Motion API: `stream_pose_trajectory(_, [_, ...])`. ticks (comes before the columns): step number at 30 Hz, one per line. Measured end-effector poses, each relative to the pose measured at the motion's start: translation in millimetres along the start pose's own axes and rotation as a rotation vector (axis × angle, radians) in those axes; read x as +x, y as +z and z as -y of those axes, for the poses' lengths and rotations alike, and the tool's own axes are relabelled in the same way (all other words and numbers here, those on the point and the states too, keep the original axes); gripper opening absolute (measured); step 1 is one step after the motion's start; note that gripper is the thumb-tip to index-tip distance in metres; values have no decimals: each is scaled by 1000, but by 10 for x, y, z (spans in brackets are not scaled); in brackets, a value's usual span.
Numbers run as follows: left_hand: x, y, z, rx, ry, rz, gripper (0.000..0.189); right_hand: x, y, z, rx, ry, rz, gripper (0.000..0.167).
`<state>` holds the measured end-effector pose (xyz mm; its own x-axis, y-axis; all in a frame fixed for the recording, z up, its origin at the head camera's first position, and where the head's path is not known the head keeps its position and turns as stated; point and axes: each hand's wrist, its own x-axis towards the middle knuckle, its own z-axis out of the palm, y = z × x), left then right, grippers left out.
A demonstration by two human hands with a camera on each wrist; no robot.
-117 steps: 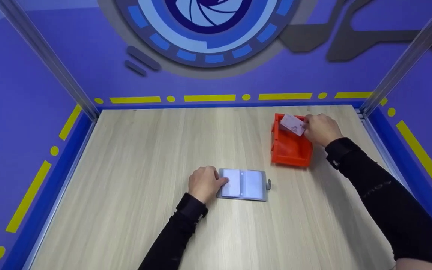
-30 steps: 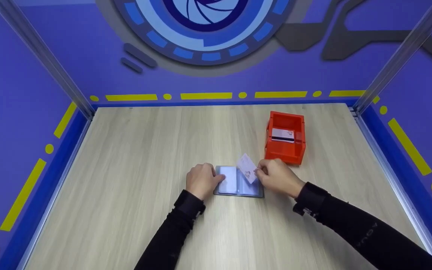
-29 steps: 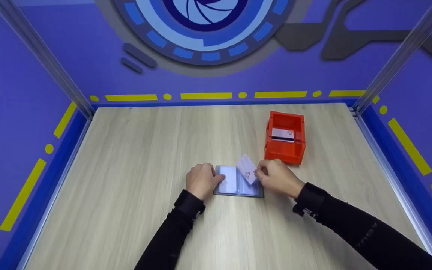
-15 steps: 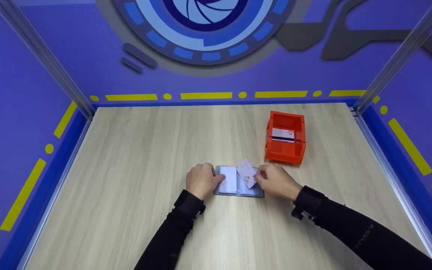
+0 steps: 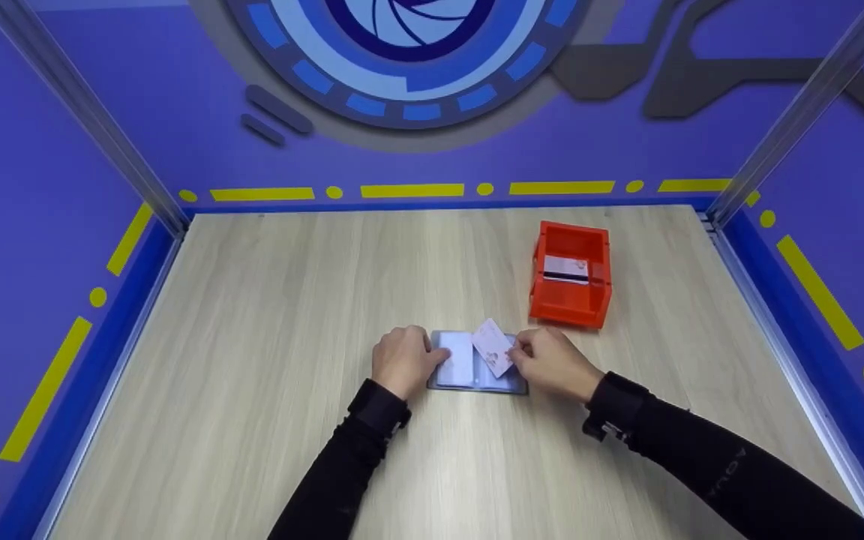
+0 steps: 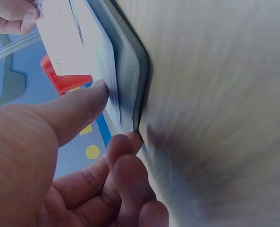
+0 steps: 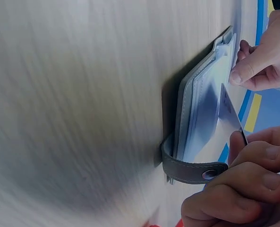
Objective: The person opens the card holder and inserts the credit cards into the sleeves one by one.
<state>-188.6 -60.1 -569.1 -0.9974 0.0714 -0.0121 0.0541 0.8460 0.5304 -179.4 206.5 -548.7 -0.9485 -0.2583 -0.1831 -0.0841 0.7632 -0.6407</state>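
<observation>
A grey card holder [image 5: 456, 361] lies spread open on the table, its clear plastic sleeves [image 6: 98, 52] facing up. At its left edge my left hand [image 5: 406, 364] grips it, with the thumb on the sleeves and a fingertip at the cover's edge. My right hand [image 5: 554, 365] pinches a pale printed card [image 5: 493, 347] by one corner and holds it tilted over the right-hand page. In the right wrist view, the card's lower edge [image 7: 222, 101] is right at the sleeve. A snap strap [image 7: 189, 171] curls up from the holder's side below my right fingers.
An orange-red bin [image 5: 568, 309] stands behind the right hand, with a white card [image 5: 565, 268] with a black stripe inside. Blue panels [image 5: 124, 112] and metal posts enclose the wooden table [image 5: 267, 300] at the back and sides.
The right hand has brought the card from the bin to the holder, then lowered it slightly onto the right page. The left hand keeps its hold on the card holder.
</observation>
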Motion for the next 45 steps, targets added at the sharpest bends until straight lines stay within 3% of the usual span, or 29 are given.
stream_pose_trajectory(19, [-3,3,2,7,5,1,36,34,22,90,-2,37,93,21])
stream_pose_trajectory(30, [-1,-2,2,-2,1,9,36,-3,22,138,-84,-41,58,23])
stream_pose_trajectory(45, [8,-15,-10,7,-8,18,37,33,53,192,-101,50,88,21])
